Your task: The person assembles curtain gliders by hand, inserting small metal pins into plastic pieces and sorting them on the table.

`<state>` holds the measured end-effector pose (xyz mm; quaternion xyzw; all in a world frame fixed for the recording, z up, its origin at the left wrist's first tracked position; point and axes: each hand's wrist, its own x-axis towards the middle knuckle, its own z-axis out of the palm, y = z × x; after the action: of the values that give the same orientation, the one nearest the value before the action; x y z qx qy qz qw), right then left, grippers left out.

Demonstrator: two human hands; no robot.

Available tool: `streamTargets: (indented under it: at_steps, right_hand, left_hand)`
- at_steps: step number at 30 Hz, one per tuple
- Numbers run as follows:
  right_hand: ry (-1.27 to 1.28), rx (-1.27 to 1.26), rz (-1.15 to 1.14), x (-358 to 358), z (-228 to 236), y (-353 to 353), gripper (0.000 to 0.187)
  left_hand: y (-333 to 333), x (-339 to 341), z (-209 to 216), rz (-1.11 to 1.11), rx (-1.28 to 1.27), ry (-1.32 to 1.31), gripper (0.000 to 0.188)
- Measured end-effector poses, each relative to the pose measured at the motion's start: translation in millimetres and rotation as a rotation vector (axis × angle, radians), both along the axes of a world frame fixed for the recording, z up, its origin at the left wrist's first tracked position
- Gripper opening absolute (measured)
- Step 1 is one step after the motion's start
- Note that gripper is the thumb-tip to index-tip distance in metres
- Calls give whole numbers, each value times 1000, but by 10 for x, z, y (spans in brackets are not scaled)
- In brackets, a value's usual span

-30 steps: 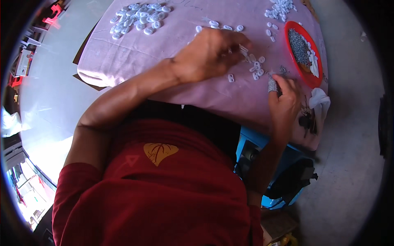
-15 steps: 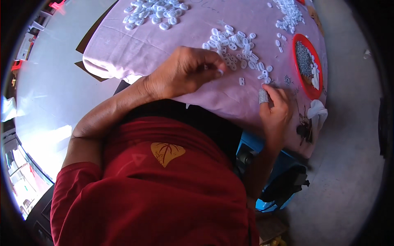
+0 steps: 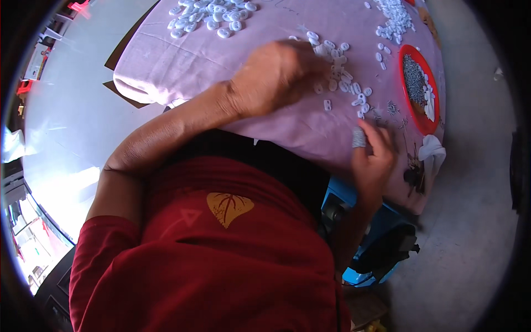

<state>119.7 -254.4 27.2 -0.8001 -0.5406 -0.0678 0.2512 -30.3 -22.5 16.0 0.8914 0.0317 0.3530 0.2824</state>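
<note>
My left hand [image 3: 282,74] reaches over the left part of the middle pile of small white oval plastic pieces with holes [image 3: 344,77]. Its fingers are smeared by motion, and what they may hold is hidden. Low at the right of that pile is my right hand [image 3: 376,152], thumb and forefinger drawn close together in a pinch. Grey tape [image 3: 359,137] wraps one of its digits. Right at the fingertips lies one white piece [image 3: 360,114]; whether they grip it is unclear. A single white piece [image 3: 327,104] lies apart between the hands.
More white pieces form piles at the far left [image 3: 213,15] and far right [image 3: 394,22]. At the right, a red dish [image 3: 402,83] holds small grey metal parts and white pieces. Loose metal parts [image 3: 392,107] and a white cloth [image 3: 432,152] lie near it on the pink tablecloth [image 3: 260,47].
My left hand has moved right and up, from the near-left side of the middle pile to over it. My right hand has stayed almost in place; a white piece now shows at its fingertips.
</note>
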Motion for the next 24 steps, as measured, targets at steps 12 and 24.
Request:
streamTargets:
  at_steps: [12, 24]
  right_hand:
    - [-28, -26, -149, 210, -39, -203, 32]
    - [-41, -44, -172, 163, -47, -75, 27]
  left_hand:
    - [-371, 202, -207, -84, 184, 87, 28]
    - [-263, 60, -30, -150, -168, -60, 23]
